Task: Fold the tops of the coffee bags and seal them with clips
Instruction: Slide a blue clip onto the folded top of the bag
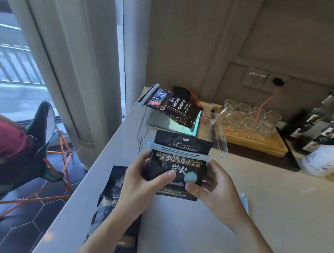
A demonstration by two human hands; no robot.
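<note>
A clear bin (221,145) on the pale surface (196,231) holds one clipped coffee bag (179,111). Above its near edge, the left hand (139,180) and right hand (215,186) grip a black coffee bag (177,172), fingers curled around its sides, a grey-blue clip (180,150) across its top.

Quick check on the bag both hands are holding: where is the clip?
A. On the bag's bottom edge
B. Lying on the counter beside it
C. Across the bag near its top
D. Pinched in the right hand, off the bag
C: the pale blue clip runs straight across the held bag just below its top, above the left hand and right hand.
</note>
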